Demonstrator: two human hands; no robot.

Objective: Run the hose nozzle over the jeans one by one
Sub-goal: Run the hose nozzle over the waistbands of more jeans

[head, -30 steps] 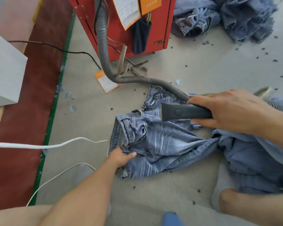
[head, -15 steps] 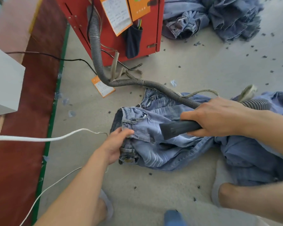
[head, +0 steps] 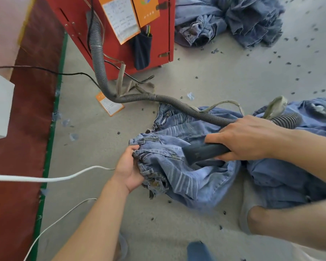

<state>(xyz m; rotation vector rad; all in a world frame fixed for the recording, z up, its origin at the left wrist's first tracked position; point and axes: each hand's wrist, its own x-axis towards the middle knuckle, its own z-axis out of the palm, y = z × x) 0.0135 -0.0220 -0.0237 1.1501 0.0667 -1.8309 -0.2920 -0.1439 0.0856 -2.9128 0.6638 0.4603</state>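
Head view: right hand (head: pixel 247 140) grips nozzle (head: pixel 203 152); left hand (head: pixel 129 169) pinches jeans (head: pixel 186 178) waistband; orange tag (head: pixel 128 16) writing illegible.

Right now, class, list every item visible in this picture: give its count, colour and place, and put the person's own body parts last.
Light blue denim jeans: one pair, bunched on the floor, centre.
Dark grey plastic hose nozzle: one, mouth against the jeans.
Grey ribbed hose: one, running from the cabinet across the floor.
Red metal cabinet: one, top centre.
Orange paper sheets: two on the cabinet; a third orange card on the floor.
Blue denim heap: one, top right.
More blue denim: right.
White cords: two, left.
Black cable: one, left.
Left hand: grips the jeans' waistband.
Right hand: holds the nozzle.
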